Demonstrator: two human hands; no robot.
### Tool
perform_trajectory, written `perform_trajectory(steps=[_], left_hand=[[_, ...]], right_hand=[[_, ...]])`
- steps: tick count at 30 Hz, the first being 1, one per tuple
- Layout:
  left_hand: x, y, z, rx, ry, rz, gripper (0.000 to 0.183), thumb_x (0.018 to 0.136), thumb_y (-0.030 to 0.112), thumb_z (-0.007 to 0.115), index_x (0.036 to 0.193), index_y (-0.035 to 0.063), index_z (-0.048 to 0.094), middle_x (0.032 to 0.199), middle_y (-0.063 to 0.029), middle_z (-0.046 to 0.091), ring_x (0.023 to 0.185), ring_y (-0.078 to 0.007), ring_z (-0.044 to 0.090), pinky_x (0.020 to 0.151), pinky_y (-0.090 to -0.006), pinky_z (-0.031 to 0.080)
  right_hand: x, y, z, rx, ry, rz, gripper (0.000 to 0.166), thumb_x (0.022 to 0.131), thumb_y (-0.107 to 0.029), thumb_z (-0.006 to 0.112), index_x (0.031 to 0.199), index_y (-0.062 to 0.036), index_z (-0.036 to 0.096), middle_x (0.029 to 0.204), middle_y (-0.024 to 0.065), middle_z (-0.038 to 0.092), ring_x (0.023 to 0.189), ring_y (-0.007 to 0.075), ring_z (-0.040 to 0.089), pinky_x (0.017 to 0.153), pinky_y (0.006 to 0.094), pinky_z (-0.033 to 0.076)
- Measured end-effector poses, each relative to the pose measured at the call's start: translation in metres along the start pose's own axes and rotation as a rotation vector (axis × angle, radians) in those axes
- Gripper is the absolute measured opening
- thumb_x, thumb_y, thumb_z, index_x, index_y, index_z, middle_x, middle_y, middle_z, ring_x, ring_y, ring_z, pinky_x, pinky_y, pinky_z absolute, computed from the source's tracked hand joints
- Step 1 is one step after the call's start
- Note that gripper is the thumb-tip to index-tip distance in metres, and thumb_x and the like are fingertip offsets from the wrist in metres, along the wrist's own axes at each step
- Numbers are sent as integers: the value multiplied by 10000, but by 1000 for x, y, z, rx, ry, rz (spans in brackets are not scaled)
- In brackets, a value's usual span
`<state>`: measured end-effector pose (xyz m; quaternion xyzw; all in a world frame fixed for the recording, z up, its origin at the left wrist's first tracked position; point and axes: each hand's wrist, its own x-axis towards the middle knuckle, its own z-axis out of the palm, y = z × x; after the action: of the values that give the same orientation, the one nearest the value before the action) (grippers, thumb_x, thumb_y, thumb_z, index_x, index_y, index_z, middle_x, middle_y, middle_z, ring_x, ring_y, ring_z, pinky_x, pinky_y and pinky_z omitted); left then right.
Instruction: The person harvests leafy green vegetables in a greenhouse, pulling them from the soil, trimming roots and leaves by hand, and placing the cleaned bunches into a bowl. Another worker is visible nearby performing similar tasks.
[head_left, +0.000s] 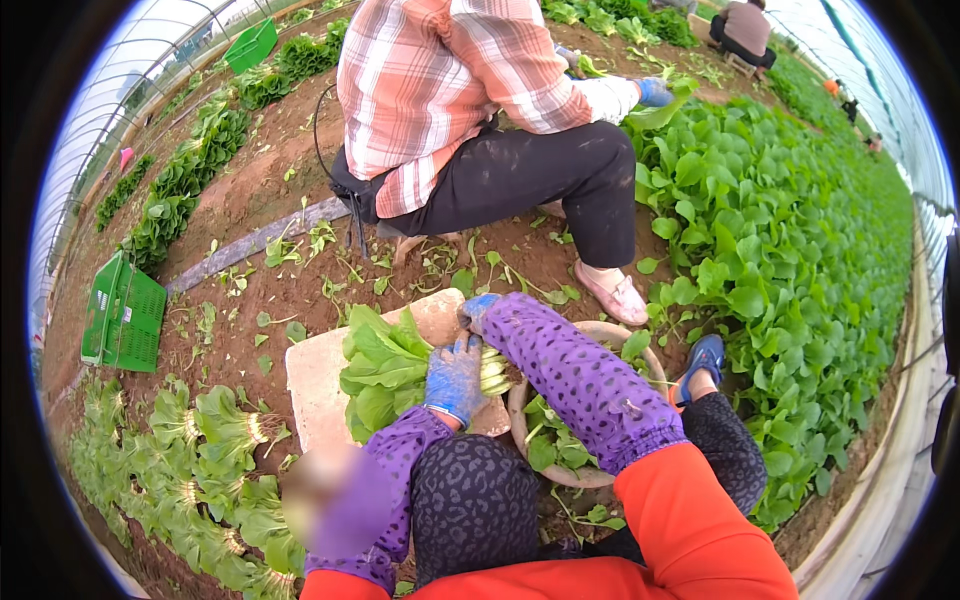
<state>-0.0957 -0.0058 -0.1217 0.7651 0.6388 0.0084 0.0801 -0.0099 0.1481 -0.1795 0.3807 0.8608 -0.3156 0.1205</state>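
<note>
A bunch of leafy greens (386, 367) lies across a pale slab (319, 397), leaves to the left and white stems (493, 371) to the right. My left hand (455, 379), in a blue glove, is closed over the bunch near its stems. Just beyond it is my right hand (478, 311), also gloved in blue, close to the left fingertips. My purple sleeve cover hides part of that hand, so its grip is unclear. Under my right forearm stands a round tub (577, 476) with loose green leaves (551, 439) inside.
Bundled greens (232, 427) lie in rows at the lower left, near a green plastic crate (127, 315). A co-worker in a plaid shirt (442, 82) sits ahead, holding leaves. Dense growing greens (750, 225) fill the right side. Another green crate (253, 45) stands farther back.
</note>
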Motion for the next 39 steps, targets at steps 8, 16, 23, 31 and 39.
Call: perform_trajectory(steps=[8,16,23,31,39], left_hand=[[-1,-6,10,38,49,34,941,497,358,788,1283,45,376,1295,-166,403,990,-330,512,863,-398,392],[9,-8,12,139,-20,86,749,523,462,748,1109,43,544,1221,-184,471,987,-312,515,856,-405,384],[0,-18,20,-293,10,40,858,602,478,708,1292,74,396,1221,-161,479,1015,-316,517,883,-402,383],[-1,-8,3,50,-30,69,951,560,399,766,1338,52,341,1261,-156,426,1102,-298,492,938,-416,373],[4,0,-6,34,-46,65,985,518,365,789,1343,71,336,1198,-153,449,1028,-329,514,903,-417,395]], right_hand=[[-21,-7,-11,71,69,-198,307,725,-7,545,997,-128,619,943,111,649,915,275,616,781,353,481],[-45,-49,-14,577,398,89,230,762,-264,571,937,-136,647,997,168,609,939,335,579,811,411,449],[-140,-53,-9,488,374,-374,271,761,-236,622,974,-70,592,988,131,572,980,291,552,845,399,426],[-232,-38,-16,246,244,-91,229,849,-256,579,993,-87,636,908,144,616,870,295,600,747,374,473],[-57,83,-3,478,235,-14,286,845,-314,572,1025,-111,662,936,117,664,893,279,620,781,382,474]])
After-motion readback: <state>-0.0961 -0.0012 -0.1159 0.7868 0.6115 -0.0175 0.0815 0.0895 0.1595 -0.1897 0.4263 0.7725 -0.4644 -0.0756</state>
